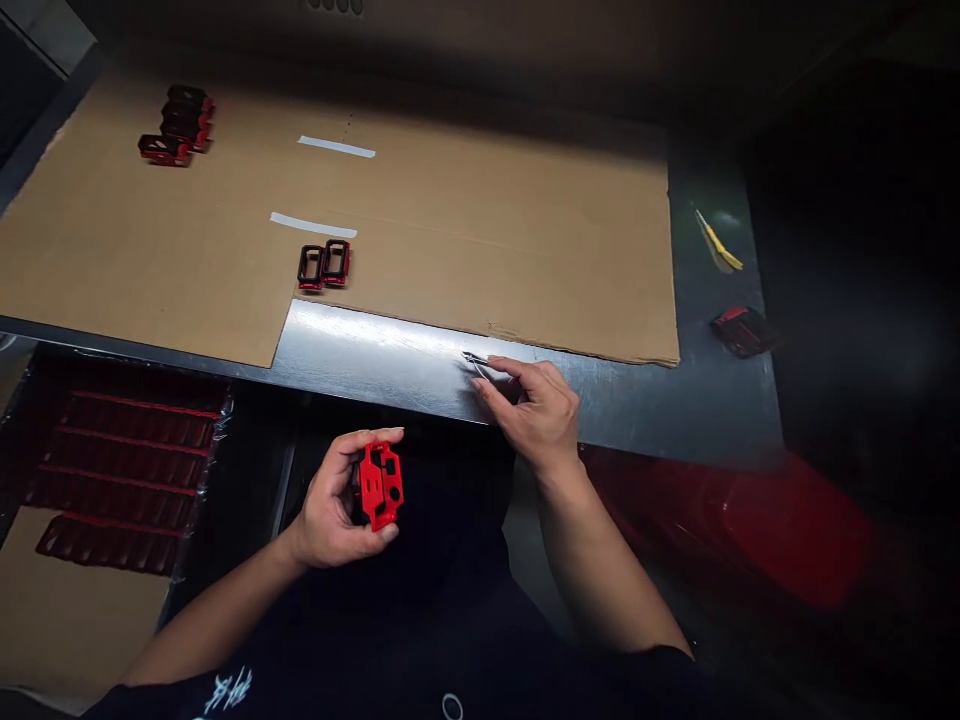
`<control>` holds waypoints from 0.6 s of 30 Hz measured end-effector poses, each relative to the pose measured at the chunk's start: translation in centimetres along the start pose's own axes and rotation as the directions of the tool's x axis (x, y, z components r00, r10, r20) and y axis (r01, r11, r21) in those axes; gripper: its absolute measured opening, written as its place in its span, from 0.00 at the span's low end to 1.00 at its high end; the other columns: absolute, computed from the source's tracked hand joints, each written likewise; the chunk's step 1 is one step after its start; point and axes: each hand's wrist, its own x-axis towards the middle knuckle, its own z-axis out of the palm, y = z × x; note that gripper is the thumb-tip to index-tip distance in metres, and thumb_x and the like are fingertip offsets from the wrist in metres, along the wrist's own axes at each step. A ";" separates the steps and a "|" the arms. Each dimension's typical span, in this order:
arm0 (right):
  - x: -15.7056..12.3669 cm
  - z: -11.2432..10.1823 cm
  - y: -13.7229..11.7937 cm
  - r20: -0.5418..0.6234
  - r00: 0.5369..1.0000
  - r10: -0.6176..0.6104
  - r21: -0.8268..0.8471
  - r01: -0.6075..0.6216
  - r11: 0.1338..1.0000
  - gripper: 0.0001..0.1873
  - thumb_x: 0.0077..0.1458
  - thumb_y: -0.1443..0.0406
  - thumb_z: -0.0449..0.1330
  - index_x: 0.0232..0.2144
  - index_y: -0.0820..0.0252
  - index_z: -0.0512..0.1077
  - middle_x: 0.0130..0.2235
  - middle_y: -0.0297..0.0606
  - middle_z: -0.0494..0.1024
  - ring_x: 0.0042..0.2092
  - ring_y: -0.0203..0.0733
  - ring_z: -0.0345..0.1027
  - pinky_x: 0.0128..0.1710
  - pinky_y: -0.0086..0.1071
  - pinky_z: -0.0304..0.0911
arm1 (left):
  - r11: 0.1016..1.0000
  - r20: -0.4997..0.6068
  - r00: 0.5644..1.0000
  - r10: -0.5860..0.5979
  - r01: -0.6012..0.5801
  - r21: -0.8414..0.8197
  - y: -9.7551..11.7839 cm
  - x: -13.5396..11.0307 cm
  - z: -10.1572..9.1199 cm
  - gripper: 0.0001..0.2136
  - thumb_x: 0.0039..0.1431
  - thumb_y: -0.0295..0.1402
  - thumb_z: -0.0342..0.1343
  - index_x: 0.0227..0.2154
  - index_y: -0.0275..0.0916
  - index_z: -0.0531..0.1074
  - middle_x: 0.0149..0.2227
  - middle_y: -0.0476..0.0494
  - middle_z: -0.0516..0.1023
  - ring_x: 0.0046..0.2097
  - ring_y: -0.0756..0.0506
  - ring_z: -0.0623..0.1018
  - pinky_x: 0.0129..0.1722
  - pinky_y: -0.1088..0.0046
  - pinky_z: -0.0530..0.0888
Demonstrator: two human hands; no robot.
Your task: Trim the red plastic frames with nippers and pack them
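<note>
My left hand [341, 505] is closed around a red plastic frame [373, 487] with cut-out openings, thumb and fingers gripping its two ends. Some dark material shows behind the red face. Above the bare metal strip of the table, my right hand [536, 405] pinches a small, shiny metal tool [475, 360] with a pointed tip aimed left. It looks like small snips, but most of it is hidden by the fingers. Close by on the cardboard, two black-and-red frames [324, 265] stand side by side, touching neither hand.
Cardboard [487, 210] covers much of the metal table [375, 345]. Several black-and-red parts [184, 120] sit at the far left. A yellow-handled tool [721, 245] and a dark red-black object [744, 332] lie right. Below left, a plastic-lined box [225, 400] holds rows of red-black parts.
</note>
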 end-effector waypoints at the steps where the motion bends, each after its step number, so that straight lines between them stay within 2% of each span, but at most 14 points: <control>1: 0.2 0.3 0.5 0.001 1.000 -0.004 -0.030 0.004 1.000 0.10 0.57 0.61 0.68 0.41 0.58 0.80 0.35 0.38 0.83 0.34 0.43 0.73 0.37 0.37 0.72 | 1.000 -0.003 1.000 0.000 0.000 -0.003 0.0 0.0 0.0 0.36 0.52 0.39 0.68 0.61 0.46 0.59 0.61 0.30 0.69 0.51 0.38 0.78 0.42 0.62 0.81; 4: 0.3 0.7 1.3 -0.001 1.000 -0.009 -0.069 0.009 0.998 0.12 0.57 0.61 0.67 0.43 0.58 0.79 0.41 0.40 0.84 0.40 0.46 0.75 0.41 0.40 0.72 | 1.000 0.008 1.000 0.007 -0.006 -0.013 0.0 0.1 0.0 0.36 0.52 0.38 0.68 0.62 0.46 0.59 0.61 0.30 0.69 0.50 0.39 0.78 0.41 0.63 0.81; 6: -0.1 0.3 0.9 -0.045 0.999 -0.017 -0.049 0.015 0.999 0.12 0.57 0.60 0.67 0.42 0.58 0.78 0.46 0.42 0.83 0.44 0.48 0.76 0.45 0.43 0.71 | 1.000 0.020 1.000 0.014 -0.014 -0.012 -0.1 0.1 0.1 0.36 0.52 0.37 0.69 0.62 0.46 0.58 0.61 0.30 0.69 0.50 0.39 0.78 0.42 0.63 0.81; 9: -1.0 -1.1 -1.1 -0.071 0.996 0.062 0.095 -0.055 0.994 0.04 0.59 0.62 0.65 0.36 0.56 0.79 0.39 0.40 0.84 0.39 0.45 0.76 0.40 0.40 0.70 | 1.000 0.031 0.999 0.013 -0.014 0.018 -0.2 0.2 0.2 0.37 0.52 0.37 0.69 0.62 0.46 0.58 0.62 0.29 0.69 0.54 0.36 0.77 0.45 0.59 0.81; 11: -2.0 -2.0 -2.8 0.056 0.985 0.162 0.285 -0.172 0.943 0.04 0.61 0.64 0.64 0.34 0.56 0.78 0.34 0.37 0.83 0.34 0.41 0.74 0.34 0.36 0.68 | 0.999 0.036 0.999 0.000 -0.002 0.047 -0.2 0.4 0.3 0.37 0.52 0.37 0.69 0.62 0.45 0.58 0.62 0.29 0.68 0.58 0.35 0.75 0.51 0.54 0.79; 13: -3.0 -2.5 -4.4 0.245 0.948 0.203 0.450 -0.296 0.843 0.05 0.62 0.64 0.63 0.35 0.57 0.79 0.34 0.37 0.83 0.33 0.39 0.75 0.32 0.33 0.68 | 0.997 0.048 0.999 0.003 -0.006 0.078 -0.3 0.5 0.3 0.37 0.52 0.35 0.69 0.63 0.45 0.58 0.62 0.30 0.68 0.61 0.34 0.73 0.56 0.51 0.75; 15: -3.9 -2.6 -5.6 0.392 0.901 0.184 0.544 -0.389 0.744 0.06 0.62 0.64 0.62 0.37 0.58 0.80 0.35 0.38 0.83 0.34 0.39 0.76 0.32 0.31 0.69 | 0.993 0.069 0.997 0.022 -0.030 0.112 -0.3 0.7 0.3 0.38 0.51 0.32 0.69 0.63 0.44 0.58 0.62 0.31 0.69 0.63 0.36 0.71 0.59 0.53 0.73; 18: -5.0 -2.3 -6.5 0.527 0.838 0.142 0.612 -0.490 0.621 0.08 0.63 0.63 0.60 0.40 0.60 0.79 0.32 0.38 0.83 0.31 0.37 0.76 0.31 0.29 0.69 | 0.983 0.098 0.994 0.052 -0.068 0.169 -0.3 1.0 0.3 0.38 0.52 0.30 0.68 0.64 0.44 0.57 0.62 0.31 0.69 0.63 0.37 0.71 0.59 0.55 0.74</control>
